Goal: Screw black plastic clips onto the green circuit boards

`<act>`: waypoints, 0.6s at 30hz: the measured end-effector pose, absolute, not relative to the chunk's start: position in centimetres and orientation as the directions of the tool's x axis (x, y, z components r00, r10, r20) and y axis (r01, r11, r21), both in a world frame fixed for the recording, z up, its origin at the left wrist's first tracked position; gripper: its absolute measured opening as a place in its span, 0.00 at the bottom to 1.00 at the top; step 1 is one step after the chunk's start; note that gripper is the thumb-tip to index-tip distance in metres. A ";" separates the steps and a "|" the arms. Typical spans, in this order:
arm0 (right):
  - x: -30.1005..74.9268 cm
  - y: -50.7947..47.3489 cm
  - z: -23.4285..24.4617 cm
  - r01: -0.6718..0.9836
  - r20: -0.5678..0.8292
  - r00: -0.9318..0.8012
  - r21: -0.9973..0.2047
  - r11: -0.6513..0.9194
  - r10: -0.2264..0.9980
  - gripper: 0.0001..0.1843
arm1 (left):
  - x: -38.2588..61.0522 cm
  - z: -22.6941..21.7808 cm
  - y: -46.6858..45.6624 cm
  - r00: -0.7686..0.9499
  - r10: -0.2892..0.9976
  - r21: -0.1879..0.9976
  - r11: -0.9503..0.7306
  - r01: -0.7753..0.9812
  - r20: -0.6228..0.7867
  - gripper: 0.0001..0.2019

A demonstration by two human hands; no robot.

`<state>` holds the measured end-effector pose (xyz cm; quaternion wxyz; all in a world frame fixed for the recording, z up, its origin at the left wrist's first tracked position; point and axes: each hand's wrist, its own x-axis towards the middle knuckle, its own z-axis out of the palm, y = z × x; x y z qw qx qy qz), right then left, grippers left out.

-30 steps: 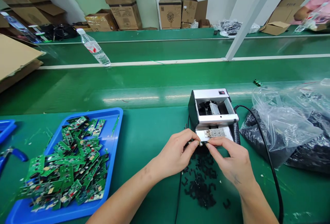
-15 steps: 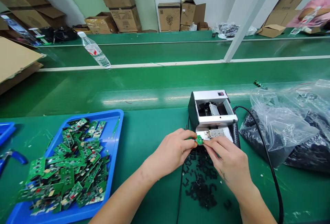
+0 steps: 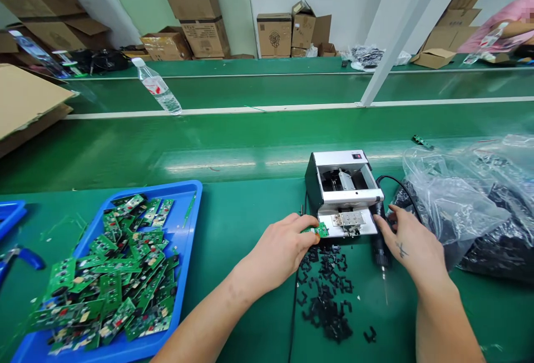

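Note:
My left hand [image 3: 280, 251] pinches a small green circuit board [image 3: 321, 230] at the front left corner of a small grey and white machine [image 3: 342, 191]. My right hand [image 3: 411, 246] lies to the right of the machine, fingers spread and touching a black screwdriver-like tool [image 3: 380, 246] that rests beside it with its tip toward me. A heap of small black plastic parts [image 3: 327, 293] lies on the green table in front of the machine, between my forearms.
A blue tray [image 3: 186, 224] full of green circuit boards sits at the left. Clear plastic bags [image 3: 463, 201] of black parts lie at the right, with a black cable [image 3: 396, 182]. A water bottle [image 3: 158, 87], cardboard boxes and a white post [image 3: 398, 23] stand beyond the conveyor. A person in pink is at far right.
My right hand has let go of the small board and moved right onto the black tool. My left hand keeps the board at the machine's front edge.

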<state>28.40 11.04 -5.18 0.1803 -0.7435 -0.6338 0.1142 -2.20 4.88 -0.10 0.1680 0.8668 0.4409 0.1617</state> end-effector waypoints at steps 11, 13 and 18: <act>29.2 12.1 -4.4 0.345 0.078 0.037 -0.937 0.060 0.996 0.26 | -2.2 -0.2 5.0 0.560 0.819 0.417 -0.555 0.720 0.123 0.14; 29.9 11.0 -2.3 0.184 0.133 0.041 -0.975 0.124 0.990 0.23 | -2.2 -0.3 5.1 0.566 0.816 0.422 -0.558 0.714 0.122 0.14; 29.6 9.1 3.2 -0.054 0.200 0.070 -0.977 0.204 0.977 0.34 | -2.4 -0.3 5.2 0.567 0.814 0.439 -0.559 0.703 0.127 0.15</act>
